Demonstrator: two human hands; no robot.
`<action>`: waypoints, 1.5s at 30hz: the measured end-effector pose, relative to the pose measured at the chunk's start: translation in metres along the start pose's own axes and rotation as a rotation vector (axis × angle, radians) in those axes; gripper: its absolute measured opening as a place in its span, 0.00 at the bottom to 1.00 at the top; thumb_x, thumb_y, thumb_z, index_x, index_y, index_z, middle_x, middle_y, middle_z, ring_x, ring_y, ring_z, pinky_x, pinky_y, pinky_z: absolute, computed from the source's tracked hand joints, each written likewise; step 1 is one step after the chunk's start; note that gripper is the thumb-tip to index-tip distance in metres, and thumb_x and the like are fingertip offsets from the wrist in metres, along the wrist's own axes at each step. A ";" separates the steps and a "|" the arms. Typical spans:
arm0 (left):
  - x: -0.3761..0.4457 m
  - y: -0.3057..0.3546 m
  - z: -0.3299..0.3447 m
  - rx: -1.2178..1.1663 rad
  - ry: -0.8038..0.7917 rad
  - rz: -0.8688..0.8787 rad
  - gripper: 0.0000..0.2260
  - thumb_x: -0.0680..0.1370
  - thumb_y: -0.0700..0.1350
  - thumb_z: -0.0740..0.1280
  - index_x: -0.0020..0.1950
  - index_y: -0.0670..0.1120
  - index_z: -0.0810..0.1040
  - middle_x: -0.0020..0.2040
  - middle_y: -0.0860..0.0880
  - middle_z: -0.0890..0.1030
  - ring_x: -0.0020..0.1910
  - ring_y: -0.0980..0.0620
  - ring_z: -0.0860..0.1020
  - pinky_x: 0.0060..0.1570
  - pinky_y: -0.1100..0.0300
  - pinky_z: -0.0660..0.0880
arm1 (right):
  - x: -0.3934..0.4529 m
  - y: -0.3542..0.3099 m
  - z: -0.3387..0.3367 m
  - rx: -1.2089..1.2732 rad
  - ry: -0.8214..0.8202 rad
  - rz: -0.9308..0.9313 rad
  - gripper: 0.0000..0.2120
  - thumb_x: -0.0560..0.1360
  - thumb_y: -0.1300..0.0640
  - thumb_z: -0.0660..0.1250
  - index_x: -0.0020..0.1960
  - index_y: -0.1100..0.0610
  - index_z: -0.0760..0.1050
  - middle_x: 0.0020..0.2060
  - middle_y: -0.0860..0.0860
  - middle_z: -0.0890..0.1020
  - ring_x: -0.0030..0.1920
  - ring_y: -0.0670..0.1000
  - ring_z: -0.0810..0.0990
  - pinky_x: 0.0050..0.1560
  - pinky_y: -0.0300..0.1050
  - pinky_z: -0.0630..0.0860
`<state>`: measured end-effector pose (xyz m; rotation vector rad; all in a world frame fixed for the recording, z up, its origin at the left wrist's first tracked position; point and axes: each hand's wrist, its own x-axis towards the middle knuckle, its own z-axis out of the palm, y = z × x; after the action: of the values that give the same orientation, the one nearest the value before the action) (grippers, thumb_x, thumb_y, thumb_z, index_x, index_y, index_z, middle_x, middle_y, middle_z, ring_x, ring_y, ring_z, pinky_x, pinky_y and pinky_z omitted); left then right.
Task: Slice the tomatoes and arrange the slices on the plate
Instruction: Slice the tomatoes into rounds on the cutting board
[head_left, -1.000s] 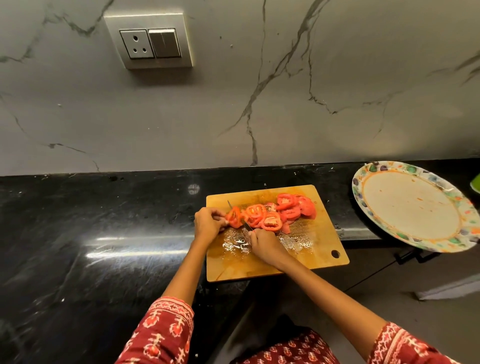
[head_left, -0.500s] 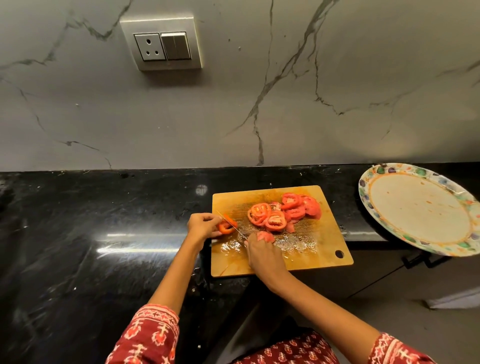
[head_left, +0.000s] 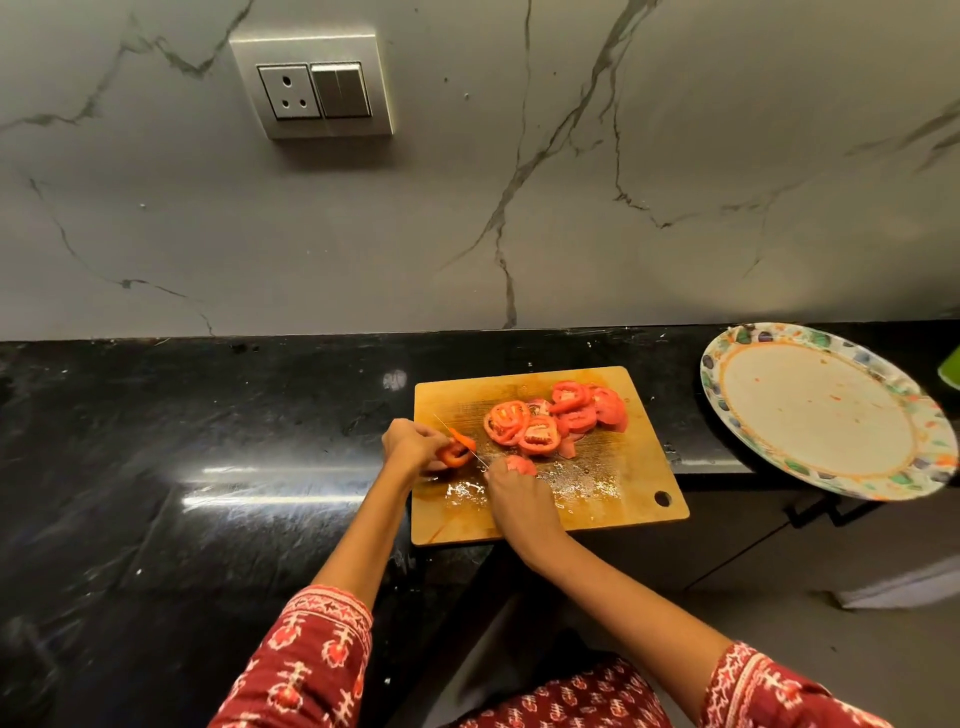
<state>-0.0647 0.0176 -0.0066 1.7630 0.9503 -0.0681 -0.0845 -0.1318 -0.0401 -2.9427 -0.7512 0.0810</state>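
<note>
Left hand (head_left: 413, 444) pinches tomato end piece (head_left: 456, 453); right hand (head_left: 511, 496) grips knife (head_left: 460, 439). Tomato slices (head_left: 556, 420) at cutting board's (head_left: 639, 483) twelve o'clock.

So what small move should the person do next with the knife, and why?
Probably press the knife down through the tomato piece that the left hand holds on the cutting board; the right hand holds the knife, and the blade already lies across the piece.

Wooden board (head_left: 639, 488), wet and scored. Glossy black stone counter (head_left: 182, 467). Matt veined marble wall (head_left: 675, 156). Plate (head_left: 737, 358) glazed, probably ceramic. Patterned cloth sleeve (head_left: 311, 660).
</note>
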 end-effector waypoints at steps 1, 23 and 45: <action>0.000 0.002 0.000 0.021 -0.009 -0.002 0.06 0.71 0.37 0.72 0.35 0.42 0.79 0.36 0.44 0.79 0.29 0.53 0.78 0.24 0.66 0.77 | 0.002 0.000 0.001 0.016 0.010 -0.012 0.11 0.80 0.65 0.50 0.57 0.60 0.69 0.46 0.54 0.80 0.44 0.54 0.81 0.37 0.45 0.74; -0.008 -0.017 0.025 -0.138 0.073 0.077 0.05 0.70 0.45 0.74 0.37 0.45 0.81 0.35 0.46 0.83 0.35 0.51 0.82 0.49 0.52 0.80 | 0.012 0.005 -0.006 0.180 -0.075 0.123 0.12 0.82 0.61 0.50 0.61 0.62 0.68 0.55 0.58 0.78 0.55 0.57 0.78 0.48 0.49 0.74; 0.001 -0.017 0.029 -0.140 0.016 0.083 0.04 0.67 0.37 0.76 0.39 0.39 0.83 0.38 0.42 0.83 0.43 0.44 0.82 0.49 0.50 0.79 | 0.030 -0.002 -0.014 0.449 -0.244 0.208 0.17 0.82 0.56 0.50 0.57 0.65 0.73 0.55 0.62 0.79 0.56 0.60 0.76 0.52 0.48 0.70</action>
<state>-0.0633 -0.0037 -0.0322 1.6733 0.8711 0.0645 -0.0584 -0.1170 -0.0263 -2.5873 -0.3807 0.5555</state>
